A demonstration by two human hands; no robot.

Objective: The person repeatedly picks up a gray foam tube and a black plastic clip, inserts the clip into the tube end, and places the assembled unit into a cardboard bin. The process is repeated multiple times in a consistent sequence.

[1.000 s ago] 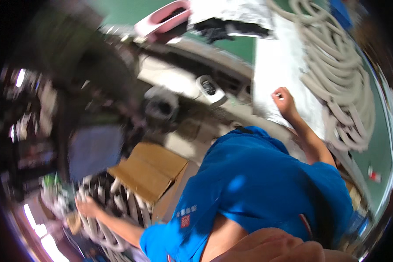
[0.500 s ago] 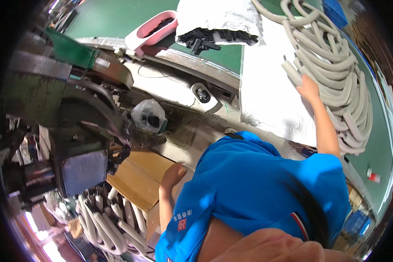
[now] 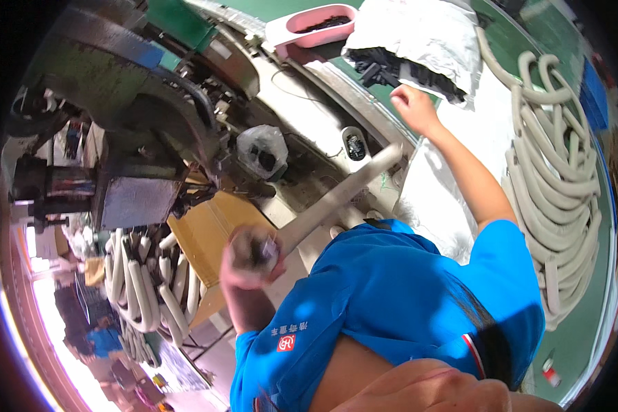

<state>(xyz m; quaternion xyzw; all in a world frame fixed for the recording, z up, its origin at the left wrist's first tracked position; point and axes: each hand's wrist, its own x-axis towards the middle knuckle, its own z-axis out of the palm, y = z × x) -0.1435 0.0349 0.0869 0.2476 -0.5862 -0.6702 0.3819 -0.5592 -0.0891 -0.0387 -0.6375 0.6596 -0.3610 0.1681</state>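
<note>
My left hand [image 3: 244, 264] is wrapped round one end of a grey foam-like tube [image 3: 336, 196], blurred by motion. The tube slants up to the right across the front of my body. At the gripped end a dark, round opening and a small shiny patch show, too smeared to make out. My right hand [image 3: 416, 111] is at the mouth of a white sack [image 3: 422, 34], its fingers curled beside the black plastic pieces [image 3: 381, 67] that spill out. Whether a piece is between those fingers is hidden.
A heap of curved grey tubes [image 3: 553, 199] lies on the green table at right. A pink tub [image 3: 323, 24] holds black pieces. At left stand a dark machine [image 3: 141, 199], an open cardboard box [image 3: 216, 226], a clear plastic bag [image 3: 262, 147] and more tubes [image 3: 141, 288].
My right hand has left the tube heap and moved to the sack. A grey tube is now in my left hand, which was empty. The view has shifted and turned slightly.
</note>
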